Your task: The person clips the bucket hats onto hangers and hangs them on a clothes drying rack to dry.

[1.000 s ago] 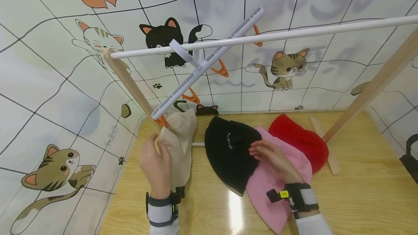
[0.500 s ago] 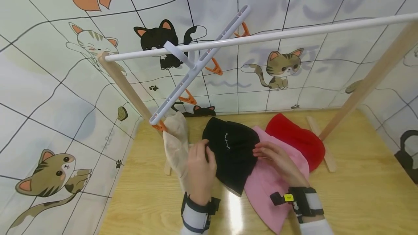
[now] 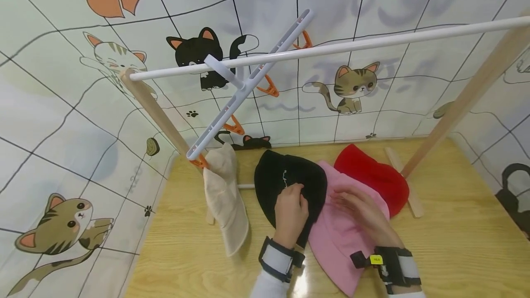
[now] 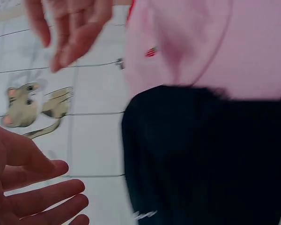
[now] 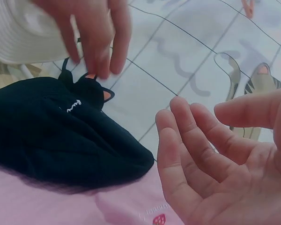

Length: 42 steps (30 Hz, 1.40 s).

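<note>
My left hand (image 3: 290,213) hovers over the black bucket hat (image 3: 265,183), its fingers loosely bent and holding nothing. In the left wrist view its fingers (image 4: 51,192) are spread apart from the cloth. Over the pink bucket hat (image 3: 331,243) is my right hand (image 3: 362,210), palm turned inward with relaxed, empty fingers (image 5: 196,140). The black hat, with white script on it, overlaps the pink one. At the left, a cream bucket hat (image 3: 223,197) hangs by an orange clip (image 3: 200,162) from the grey-white clip hanger (image 3: 244,91).
The hanger hooks over a white rail (image 3: 352,47) held by wooden posts (image 3: 155,109). Several orange clips (image 3: 270,86) dangle from it. A red hat (image 3: 372,180) lies behind the pink one on the wooden table (image 3: 459,238). A cat-patterned backdrop (image 3: 323,118) stands behind.
My left hand has moved right, from beside the cream hat to over the black hat. The right hand has shifted slightly right, from the black hat's edge to over the pink hat.
</note>
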Available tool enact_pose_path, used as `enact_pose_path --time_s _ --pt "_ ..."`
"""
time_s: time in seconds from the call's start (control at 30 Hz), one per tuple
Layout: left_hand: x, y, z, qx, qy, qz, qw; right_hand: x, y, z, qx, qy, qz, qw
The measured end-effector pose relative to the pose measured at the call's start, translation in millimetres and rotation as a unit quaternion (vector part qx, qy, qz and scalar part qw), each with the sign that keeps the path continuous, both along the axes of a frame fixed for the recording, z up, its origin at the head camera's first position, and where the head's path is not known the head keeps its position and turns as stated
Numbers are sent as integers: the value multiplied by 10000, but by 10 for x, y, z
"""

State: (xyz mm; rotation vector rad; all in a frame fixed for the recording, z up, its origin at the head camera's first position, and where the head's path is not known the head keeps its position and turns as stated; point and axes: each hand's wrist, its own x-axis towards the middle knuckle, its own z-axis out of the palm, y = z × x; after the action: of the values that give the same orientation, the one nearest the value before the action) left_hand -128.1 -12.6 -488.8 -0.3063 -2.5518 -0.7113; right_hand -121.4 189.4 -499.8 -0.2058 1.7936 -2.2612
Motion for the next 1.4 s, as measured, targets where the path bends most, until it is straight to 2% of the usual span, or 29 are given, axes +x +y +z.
enact_pose_path --time_s 0.2,0.33,0.43,0.53,0.67,0.93,1.03,1.2,1.4 --pt "-153 185 -263 -139 -259 -24 9996 59 87 -45 -427 -310 -136 9985" --pt "-237 279 -348 -235 -393 15 9990 98 107 -101 -824 -362 -88 9959" --pt "-284 327 -366 -377 -521 98 9979 129 116 -141 -985 -403 -73 9943" --pt "-324 365 -364 -605 -705 181 9955 150 120 -170 -881 -526 -124 9946" --pt "-356 418 -326 -879 -1125 241 9895 166 126 -192 -733 -667 -202 9949" --pt "-355 547 -274 -1142 -2162 291 9692 189 129 -190 -741 -635 -207 9950" --pt "-330 579 -279 -1254 -2421 333 9615 203 132 -191 -722 -657 -216 9950" --pt "-281 596 -307 -1468 -2484 531 9560 230 128 -202 -746 -853 -349 9929" --pt "-262 606 -358 -1641 -2228 753 9580 244 122 -220 -812 -1020 -472 9903"
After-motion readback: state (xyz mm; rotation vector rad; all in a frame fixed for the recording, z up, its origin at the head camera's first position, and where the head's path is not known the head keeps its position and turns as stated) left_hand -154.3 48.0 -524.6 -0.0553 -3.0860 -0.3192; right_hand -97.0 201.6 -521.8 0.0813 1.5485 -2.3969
